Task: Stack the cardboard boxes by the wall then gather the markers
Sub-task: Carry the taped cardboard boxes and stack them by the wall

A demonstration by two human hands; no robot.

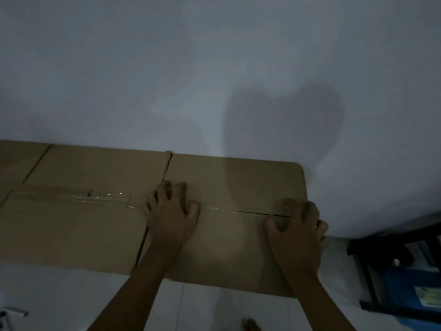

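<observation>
Hands both press curled fingers onto the plain brown taped cardboard box (229, 211) at six o'clock, flush against the pale wall (214, 68); left hand (171, 211) and right hand (296, 223) grasp nothing; you'd judge it stiff, light, smooth-faced; lift by opposite bottom edges.

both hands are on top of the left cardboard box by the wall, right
Not quite. In the head view both the left hand and the right hand rest on the right cardboard box, not the left box. Both boxes sit against the wall.
</observation>
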